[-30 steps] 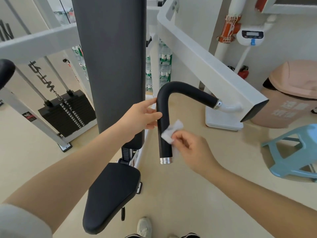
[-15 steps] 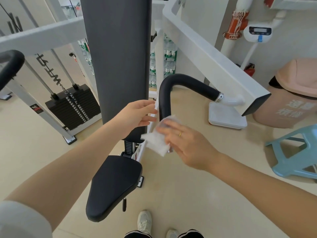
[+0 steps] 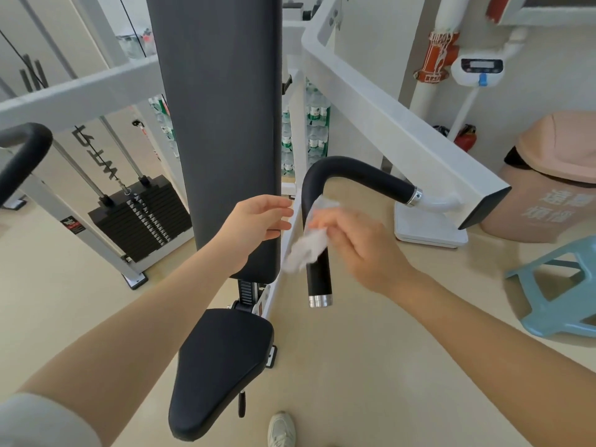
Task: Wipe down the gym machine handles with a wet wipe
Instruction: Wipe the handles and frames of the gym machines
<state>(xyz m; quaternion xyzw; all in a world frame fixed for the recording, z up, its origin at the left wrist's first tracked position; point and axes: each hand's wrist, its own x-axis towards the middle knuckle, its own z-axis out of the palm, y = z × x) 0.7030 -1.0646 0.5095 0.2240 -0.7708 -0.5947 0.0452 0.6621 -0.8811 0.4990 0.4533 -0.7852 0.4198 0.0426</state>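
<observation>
A black padded handle [image 3: 354, 171] bends down from the white machine arm [image 3: 403, 124] and ends in a silver cap. My right hand [image 3: 361, 250] holds a white wet wipe [image 3: 308, 243] against the vertical part of this handle, its fingers curled round the wipe. My left hand [image 3: 258, 227] hovers just left of the handle, fingers relaxed and straight, holding nothing, in front of the dark back pad [image 3: 222, 124]. A second black handle [image 3: 22, 153] shows at the far left edge.
The black seat [image 3: 219, 369] sits below my arms. A weight stack [image 3: 142, 214] stands at the left. To the right are a pink bin [image 3: 548, 188], a blue plastic stool [image 3: 561, 285] and a white scale [image 3: 429, 227] on the beige floor.
My left hand let go of the handle and drew slightly left. My right hand carried the wipe from the handle's right side onto its front, higher up the vertical part.
</observation>
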